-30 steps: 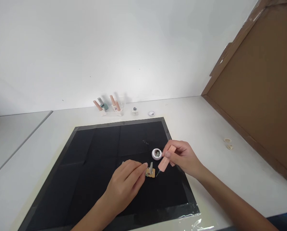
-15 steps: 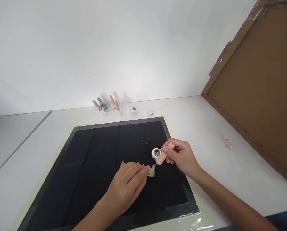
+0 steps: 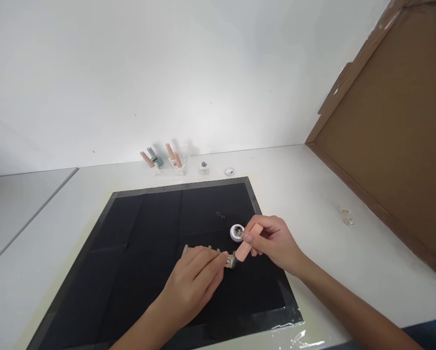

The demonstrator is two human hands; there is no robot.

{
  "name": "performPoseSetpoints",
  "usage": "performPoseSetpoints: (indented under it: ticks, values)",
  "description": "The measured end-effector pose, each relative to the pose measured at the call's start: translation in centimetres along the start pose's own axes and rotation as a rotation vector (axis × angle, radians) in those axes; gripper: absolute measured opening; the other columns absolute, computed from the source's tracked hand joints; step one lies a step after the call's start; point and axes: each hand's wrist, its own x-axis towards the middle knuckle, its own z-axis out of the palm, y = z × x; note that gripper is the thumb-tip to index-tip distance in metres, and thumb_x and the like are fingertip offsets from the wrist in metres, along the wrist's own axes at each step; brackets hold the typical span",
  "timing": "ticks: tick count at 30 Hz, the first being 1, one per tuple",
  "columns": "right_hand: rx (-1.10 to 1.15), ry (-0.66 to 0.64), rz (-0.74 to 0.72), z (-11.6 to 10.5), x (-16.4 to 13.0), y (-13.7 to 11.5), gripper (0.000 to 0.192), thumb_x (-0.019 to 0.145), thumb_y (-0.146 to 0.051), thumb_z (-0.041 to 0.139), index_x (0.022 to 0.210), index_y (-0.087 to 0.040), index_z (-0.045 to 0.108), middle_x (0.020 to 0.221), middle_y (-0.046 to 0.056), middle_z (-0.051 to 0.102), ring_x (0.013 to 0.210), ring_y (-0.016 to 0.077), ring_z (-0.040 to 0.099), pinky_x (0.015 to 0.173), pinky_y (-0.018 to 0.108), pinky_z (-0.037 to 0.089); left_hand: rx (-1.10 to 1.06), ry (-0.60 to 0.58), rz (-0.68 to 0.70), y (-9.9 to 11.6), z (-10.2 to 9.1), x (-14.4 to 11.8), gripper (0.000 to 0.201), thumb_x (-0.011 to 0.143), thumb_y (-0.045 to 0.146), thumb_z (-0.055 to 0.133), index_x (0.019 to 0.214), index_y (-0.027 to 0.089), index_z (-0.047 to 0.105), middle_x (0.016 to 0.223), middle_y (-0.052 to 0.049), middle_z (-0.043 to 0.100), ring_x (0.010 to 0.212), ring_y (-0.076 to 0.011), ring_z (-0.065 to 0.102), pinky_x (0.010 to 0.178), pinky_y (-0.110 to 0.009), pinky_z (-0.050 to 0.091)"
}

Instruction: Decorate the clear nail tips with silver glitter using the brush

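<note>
My right hand (image 3: 276, 243) pinches the pink cap of a nail polish brush (image 3: 249, 245). It slants down to the left, its tip by the right end of a small yellowish piece with silver-grey bars (image 3: 230, 262). My left hand (image 3: 196, 277) is closed over that piece and hides most of its middle. Whether the bristles touch it, I cannot make out. Just behind the brush cap stands a small open white jar (image 3: 236, 234) with silvery flakes in it.
A black mat (image 3: 145, 272) with taped edges lies on the white table (image 3: 313, 180). Along the back stand several nail polish bottles (image 3: 177, 167), a small clear bottle with a grey top (image 3: 204, 169) and a white lid (image 3: 229, 171). Two small round pieces (image 3: 347, 221) lie right, near a cardboard panel (image 3: 393, 141).
My right hand has lowered the brush slightly, toward the right end of the yellowish piece. My left hand stays almost in place.
</note>
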Motion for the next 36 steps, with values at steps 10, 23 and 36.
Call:
performPoseSetpoints:
  ticks: [10,23,36]
  values:
    - [-0.014,0.248,-0.026,-0.3,0.4,-0.2,0.034,0.078,-0.043,0.065,0.058,-0.017,0.057,0.047,-0.001,0.058,0.04,0.0089,0.048,0.035,0.019,0.038,0.004,-0.011,0.008,0.0,-0.1,-0.4,0.019,0.084,0.003,0.055,0.1,0.013,0.062,0.078,-0.006,0.07,0.069,-0.0158,0.065,0.065,-0.029,0.056]
    - [-0.039,0.147,-0.03,0.5,0.0,-0.1,0.032,0.082,-0.038,0.063,0.058,-0.018,0.056,0.051,0.0,0.064,0.043,0.0083,0.049,0.041,0.019,0.042,0.004,-0.017,0.029,0.1,0.0,-0.1,0.018,0.084,0.003,0.056,0.098,0.012,0.061,0.074,-0.005,0.069,0.067,-0.0157,0.064,0.061,-0.029,0.055]
    - [-0.09,0.067,-0.114,0.7,-0.6,-0.1,0.033,0.084,-0.035,0.061,0.056,-0.02,0.052,0.051,-0.001,0.067,0.041,0.0097,0.052,0.04,0.021,0.04,0.062,-0.009,0.083,0.2,-0.1,-0.1,0.015,0.085,0.004,0.056,0.096,0.011,0.063,0.074,-0.004,0.067,0.067,-0.0157,0.065,0.062,-0.03,0.057]
